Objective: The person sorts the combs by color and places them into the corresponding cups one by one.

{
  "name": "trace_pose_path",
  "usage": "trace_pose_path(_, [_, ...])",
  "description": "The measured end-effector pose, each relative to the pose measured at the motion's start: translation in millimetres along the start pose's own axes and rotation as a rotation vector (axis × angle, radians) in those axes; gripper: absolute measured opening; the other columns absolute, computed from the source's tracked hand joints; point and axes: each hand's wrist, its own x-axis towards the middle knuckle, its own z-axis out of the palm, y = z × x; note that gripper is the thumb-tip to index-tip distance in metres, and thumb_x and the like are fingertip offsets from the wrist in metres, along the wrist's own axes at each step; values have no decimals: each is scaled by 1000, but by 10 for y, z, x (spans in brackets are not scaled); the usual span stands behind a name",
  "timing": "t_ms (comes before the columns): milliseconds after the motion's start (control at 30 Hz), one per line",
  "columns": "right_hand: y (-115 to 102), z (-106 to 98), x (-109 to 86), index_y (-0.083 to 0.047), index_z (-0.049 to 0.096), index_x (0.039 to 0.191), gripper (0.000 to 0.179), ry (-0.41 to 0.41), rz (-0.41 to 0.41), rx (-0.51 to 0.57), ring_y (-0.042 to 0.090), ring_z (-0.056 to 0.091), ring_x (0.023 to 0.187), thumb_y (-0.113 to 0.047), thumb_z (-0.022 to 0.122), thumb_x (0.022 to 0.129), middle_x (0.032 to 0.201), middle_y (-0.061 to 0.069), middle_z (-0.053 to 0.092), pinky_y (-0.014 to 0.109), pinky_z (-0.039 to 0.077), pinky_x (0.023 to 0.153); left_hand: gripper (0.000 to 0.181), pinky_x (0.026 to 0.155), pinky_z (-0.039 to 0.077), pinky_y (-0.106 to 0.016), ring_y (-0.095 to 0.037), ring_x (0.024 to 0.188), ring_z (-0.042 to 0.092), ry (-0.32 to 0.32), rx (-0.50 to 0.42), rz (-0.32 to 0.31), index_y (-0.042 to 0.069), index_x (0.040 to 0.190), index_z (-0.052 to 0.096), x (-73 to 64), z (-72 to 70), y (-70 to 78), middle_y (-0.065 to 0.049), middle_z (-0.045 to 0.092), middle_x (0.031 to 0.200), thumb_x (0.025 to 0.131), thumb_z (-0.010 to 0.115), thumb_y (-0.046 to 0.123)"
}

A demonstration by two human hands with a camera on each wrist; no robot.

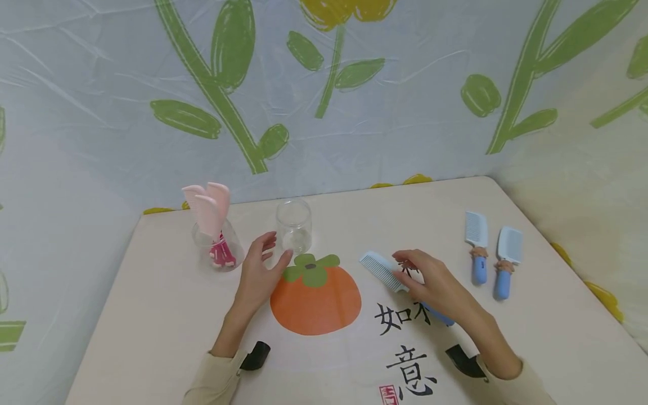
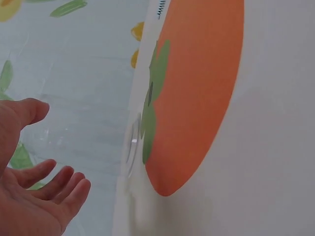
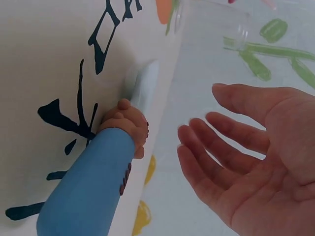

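Observation:
A light blue comb (image 1: pixel 381 271) with a blue handle (image 3: pixel 88 182) lies on the table beneath my right hand (image 1: pixel 436 282). In the right wrist view the fingers are loosely bent beside the comb and hold nothing. A brown figure-like part (image 3: pixel 127 124) joins the comb's head and handle. My left hand (image 1: pixel 258 278) is spread with nothing in its grasp, nearest to a clear glass jar (image 1: pixel 295 236). Thumb and fingers stand well apart in the left wrist view, and the glass there is only faintly visible.
Several pink combs (image 1: pixel 210 208) stand in another clear jar (image 1: pixel 232 244) at the back left. A blue comb (image 1: pixel 477 230) and a blue hairbrush (image 1: pixel 508 247) lie at the right. The table mat bears a printed orange persimmon (image 1: pixel 316 306) and black characters (image 1: pixel 411 368).

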Motion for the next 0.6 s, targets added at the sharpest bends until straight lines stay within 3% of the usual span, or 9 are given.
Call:
trace_pose_path(400, [108, -18, -92, 7, 57, 135, 47, -44, 19, -49, 40, 66, 108, -12, 74, 95, 125, 21, 64, 52, 58, 85, 82, 117, 36, -56, -39, 140, 42, -14, 84, -31, 1, 155, 36, 136, 87, -65, -21, 41, 153, 91, 78, 33])
trace_pose_path(600, [153, -21, -129, 6, 58, 132, 45, -79, 52, -62, 39, 66, 108, -10, 75, 94, 122, 21, 65, 50, 59, 83, 86, 114, 36, -61, -40, 138, 41, -23, 60, -42, 6, 156, 33, 206, 143, -72, -21, 40, 154, 89, 81, 32])
